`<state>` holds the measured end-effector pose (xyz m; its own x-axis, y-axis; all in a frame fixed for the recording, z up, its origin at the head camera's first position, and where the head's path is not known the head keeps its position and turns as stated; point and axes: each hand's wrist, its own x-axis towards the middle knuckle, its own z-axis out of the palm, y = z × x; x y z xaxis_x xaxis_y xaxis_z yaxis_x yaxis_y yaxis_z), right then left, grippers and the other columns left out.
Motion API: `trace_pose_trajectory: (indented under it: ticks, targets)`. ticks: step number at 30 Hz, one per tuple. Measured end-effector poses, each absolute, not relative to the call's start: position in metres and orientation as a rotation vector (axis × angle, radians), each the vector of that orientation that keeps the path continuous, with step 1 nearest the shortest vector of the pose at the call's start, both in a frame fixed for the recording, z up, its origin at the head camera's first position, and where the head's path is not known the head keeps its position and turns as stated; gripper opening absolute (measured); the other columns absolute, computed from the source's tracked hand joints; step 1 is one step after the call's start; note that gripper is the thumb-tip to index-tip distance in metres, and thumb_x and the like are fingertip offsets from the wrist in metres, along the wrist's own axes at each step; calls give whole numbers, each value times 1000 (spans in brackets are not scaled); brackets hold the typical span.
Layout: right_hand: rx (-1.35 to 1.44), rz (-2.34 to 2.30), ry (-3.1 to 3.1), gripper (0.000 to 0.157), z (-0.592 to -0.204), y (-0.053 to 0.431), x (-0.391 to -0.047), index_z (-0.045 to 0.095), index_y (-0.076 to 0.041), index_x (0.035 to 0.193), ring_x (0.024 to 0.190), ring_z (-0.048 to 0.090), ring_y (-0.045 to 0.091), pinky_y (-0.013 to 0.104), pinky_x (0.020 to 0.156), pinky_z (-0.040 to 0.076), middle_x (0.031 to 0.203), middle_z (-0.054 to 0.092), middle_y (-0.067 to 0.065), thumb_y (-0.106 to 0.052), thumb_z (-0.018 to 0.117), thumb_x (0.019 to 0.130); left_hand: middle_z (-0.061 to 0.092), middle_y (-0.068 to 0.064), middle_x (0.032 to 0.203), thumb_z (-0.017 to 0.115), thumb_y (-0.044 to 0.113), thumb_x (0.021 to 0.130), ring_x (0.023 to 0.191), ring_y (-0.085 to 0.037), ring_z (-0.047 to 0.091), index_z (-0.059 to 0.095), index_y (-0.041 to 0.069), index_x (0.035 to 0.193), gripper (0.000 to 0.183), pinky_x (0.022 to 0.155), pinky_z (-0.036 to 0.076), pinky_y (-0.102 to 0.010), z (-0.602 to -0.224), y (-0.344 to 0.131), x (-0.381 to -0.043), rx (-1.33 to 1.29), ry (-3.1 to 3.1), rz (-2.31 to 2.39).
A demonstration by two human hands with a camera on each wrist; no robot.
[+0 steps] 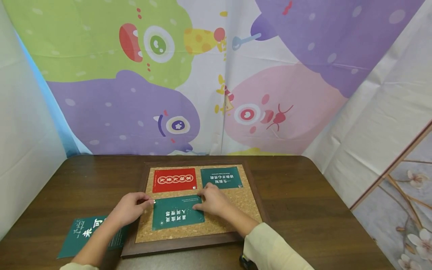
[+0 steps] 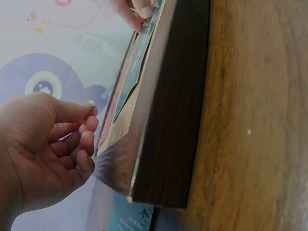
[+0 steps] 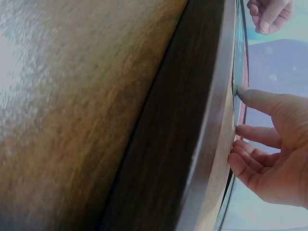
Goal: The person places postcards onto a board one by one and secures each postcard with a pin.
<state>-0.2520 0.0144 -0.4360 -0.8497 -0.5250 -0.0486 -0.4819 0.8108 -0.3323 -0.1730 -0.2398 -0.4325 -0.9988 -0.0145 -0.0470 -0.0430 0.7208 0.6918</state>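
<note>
Head cam evenly lit w/ diffuse lt, sl. soft focus; L-wrist cam hazy, backdrop [image 2: 24,41] washed out approx 10 o'clock; R-wrist cam tabletop [image 3: 62,115] has glare at 10 o'clock.

A curtain [image 1: 209,75] printed with green, purple and pink cartoon monsters spans the head view's upper frame, beside white fabric [image 1: 27,112] at far left. Below lies a brown wood-grain table [image 1: 303,210] with rounded far corners; a blossom-printed panel [image 1: 405,217] borders the lower right.

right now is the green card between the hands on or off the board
On: the green card lies over the cork, inside the frame; the right hand touches it.
</note>
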Motion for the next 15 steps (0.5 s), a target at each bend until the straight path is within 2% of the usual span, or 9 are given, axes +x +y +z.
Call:
trace_pose_trajectory:
  ticks: [15]
  targets:
    - [-817, -475, 2857, 51, -436, 15, -252, 68, -7, 113, 73, 41, 10, 21, 60, 36, 84, 47, -1, -41, 76, 75, 66, -8, 89, 61, 16, 89, 76, -18, 52, 68, 3, 92, 14, 62, 41, -29, -440, -229, -182, -14, 2935, 1080]
